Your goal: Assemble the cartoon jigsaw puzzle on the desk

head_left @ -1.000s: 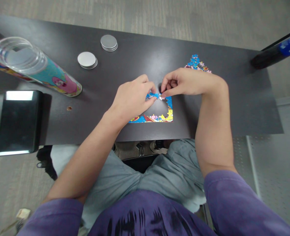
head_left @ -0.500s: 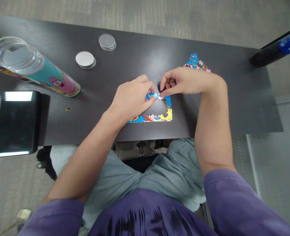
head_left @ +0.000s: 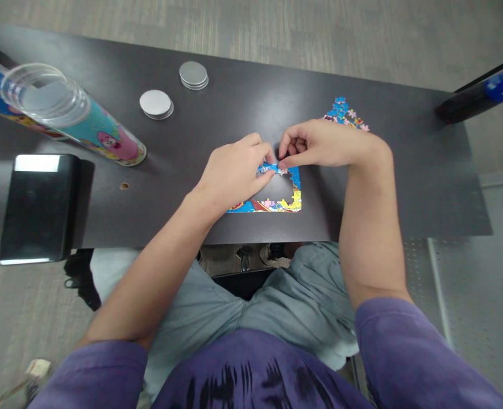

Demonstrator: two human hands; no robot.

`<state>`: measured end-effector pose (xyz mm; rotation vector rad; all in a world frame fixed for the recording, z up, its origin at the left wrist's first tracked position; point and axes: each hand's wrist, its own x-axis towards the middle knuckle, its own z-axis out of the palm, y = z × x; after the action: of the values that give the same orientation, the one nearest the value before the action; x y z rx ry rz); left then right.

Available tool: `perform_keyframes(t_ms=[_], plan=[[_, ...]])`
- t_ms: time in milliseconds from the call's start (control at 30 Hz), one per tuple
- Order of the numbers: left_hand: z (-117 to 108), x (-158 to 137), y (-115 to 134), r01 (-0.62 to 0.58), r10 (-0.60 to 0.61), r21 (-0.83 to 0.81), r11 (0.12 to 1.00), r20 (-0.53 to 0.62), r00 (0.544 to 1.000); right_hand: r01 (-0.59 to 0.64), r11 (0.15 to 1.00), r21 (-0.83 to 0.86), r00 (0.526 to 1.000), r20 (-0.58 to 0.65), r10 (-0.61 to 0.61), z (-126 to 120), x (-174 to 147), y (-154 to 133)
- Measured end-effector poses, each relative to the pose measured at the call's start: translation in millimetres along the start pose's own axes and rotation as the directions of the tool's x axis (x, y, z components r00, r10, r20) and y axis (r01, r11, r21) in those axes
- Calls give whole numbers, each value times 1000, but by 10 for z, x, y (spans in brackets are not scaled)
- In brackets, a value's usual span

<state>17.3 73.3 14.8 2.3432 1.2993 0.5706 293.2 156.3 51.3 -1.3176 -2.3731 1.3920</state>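
A partly joined jigsaw puzzle (head_left: 297, 196) lies near the table's front edge, its colourful border surrounding bare table. At its upper edge, my left hand (head_left: 236, 168) grips the joined strip between thumb and forefinger, covering the puzzle's left side. My right hand (head_left: 315, 143) comes in from the right with curled fingers, its thumb and fingertip pinching a small pale puzzle piece (head_left: 282, 171) at that same edge. The two hands' fingertips are almost touching. Beyond my right wrist lies a heap of loose puzzle pieces (head_left: 340, 109), partly hidden by the hand.
On the left stand a clear-topped cartoon-printed tube (head_left: 106, 136) and a black box-like object (head_left: 40, 207). Two small stacks of round discs, one white (head_left: 154, 103) and one grey (head_left: 192, 73), sit farther back. A dark bottle with a blue label (head_left: 468, 105) stands at the right end.
The view has shifted slightly, so objects on the left appear farther right. My left fingertips have come a little closer to my right ones along the puzzle's upper edge.
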Motion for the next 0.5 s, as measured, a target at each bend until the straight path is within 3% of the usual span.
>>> perform_keyframes(t_ms=[200,333,433,500], plan=[[-91,14,-198,41,-49,-74,996,-104,993,55,998,13,998,-40,-54,53,27,63],[-212,-48,-445,68,-81,-90,994,-144,986,137,989,46,975,-183,-127,60,27,114],[-282,-141,-580,90,-106,-98,991,-174,979,219,975,-18,918,-336,-213,37,70,163],[-300,-209,-638,108,-129,-113,988,-208,970,258,962,-93,825,-497,-269,33,118,238]])
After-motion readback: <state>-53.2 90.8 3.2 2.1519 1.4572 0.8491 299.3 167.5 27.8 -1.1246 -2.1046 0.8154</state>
